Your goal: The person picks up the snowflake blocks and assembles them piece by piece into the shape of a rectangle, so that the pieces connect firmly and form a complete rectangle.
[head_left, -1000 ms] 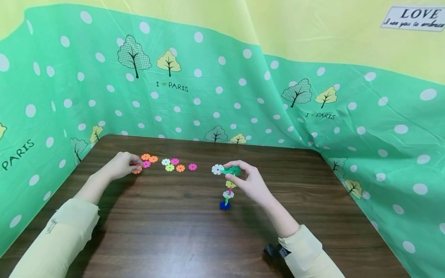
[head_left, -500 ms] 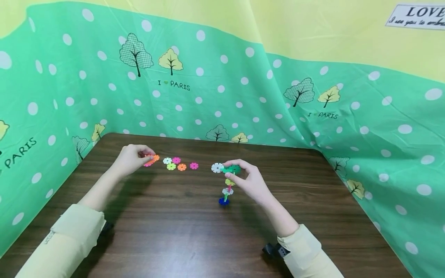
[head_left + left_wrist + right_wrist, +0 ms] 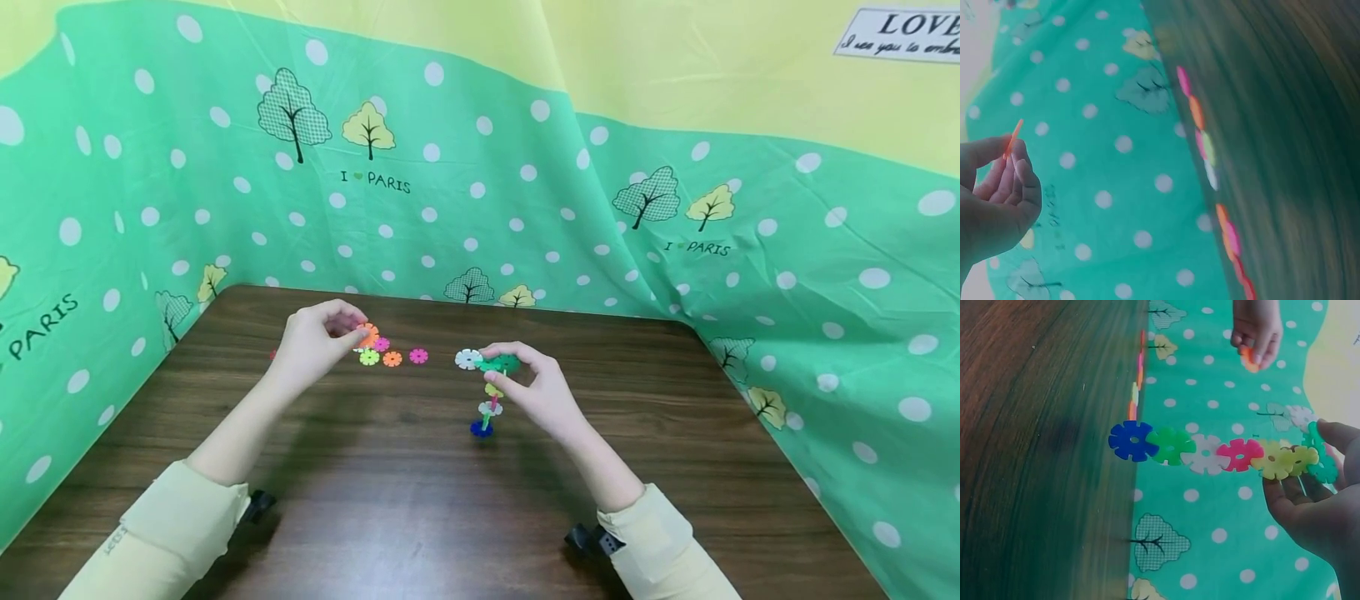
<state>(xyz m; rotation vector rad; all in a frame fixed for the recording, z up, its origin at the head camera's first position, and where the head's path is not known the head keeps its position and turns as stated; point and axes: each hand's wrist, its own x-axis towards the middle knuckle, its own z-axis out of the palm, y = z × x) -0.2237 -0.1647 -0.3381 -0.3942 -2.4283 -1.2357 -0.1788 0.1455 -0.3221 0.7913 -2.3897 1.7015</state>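
My left hand (image 3: 311, 346) pinches a single orange notched flower-shaped disc (image 3: 368, 335) between thumb and fingertips, raised over the table. In the left wrist view that orange disc (image 3: 1014, 137) shows edge-on. On the other side my right hand (image 3: 546, 396) grips a chain of interlocked discs by its green end (image 3: 510, 363). A white disc (image 3: 468, 359) sticks out leftward from that end. Down from the fingers hangs the rest: in the right wrist view yellow discs (image 3: 1272, 465), then a pink disc (image 3: 1229, 454), a white one, a light green one and a blue disc (image 3: 1124, 442) at the tip.
On the dark wooden table (image 3: 420, 517) lie several loose discs, among them a yellow-green disc (image 3: 365, 358), an orange one and a pink disc (image 3: 418, 356). More lie behind the left hand, mostly hidden. A green dotted curtain (image 3: 465, 208) hangs behind the table.
My left hand has picked up an orange disc at the left and carried it rightward, above the loose discs. The right hand and chain stay in nearly the same place.
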